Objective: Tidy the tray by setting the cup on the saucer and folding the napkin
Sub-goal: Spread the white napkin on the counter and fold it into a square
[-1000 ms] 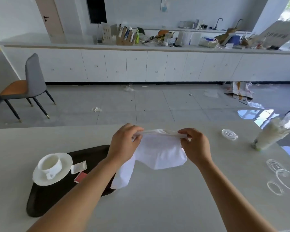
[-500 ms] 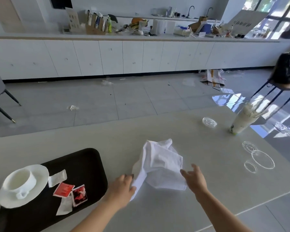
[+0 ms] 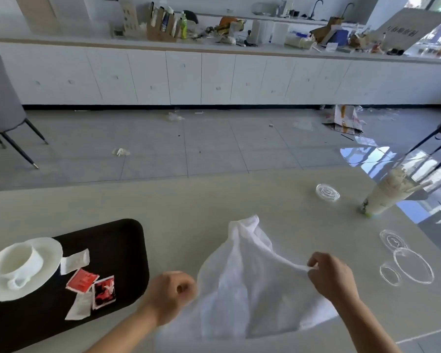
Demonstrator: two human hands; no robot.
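Note:
A white cloth napkin [image 3: 242, 271] lies crumpled and partly spread on the pale table, right of the tray. My left hand [image 3: 169, 293] pinches its left edge. My right hand [image 3: 332, 275] pinches a stretched corner on the right side. The black tray [image 3: 127, 253] sits at the left. On it stands a white cup [image 3: 17, 259], upright on a white saucer [image 3: 49, 253], handle facing me.
Several sachets, red [image 3: 82, 280] and white [image 3: 75, 261], lie on the tray. Clear plastic lids [image 3: 413, 268] and a tall cup with straws [image 3: 387, 192] stand at the right. A grey chair [image 3: 3, 108] is on the floor at the far left, with cabinets beyond.
The napkin, held up between both hands a second ago, came down onto the table. Both hands now grip its edges and pull it apart sideways. The view shifted.

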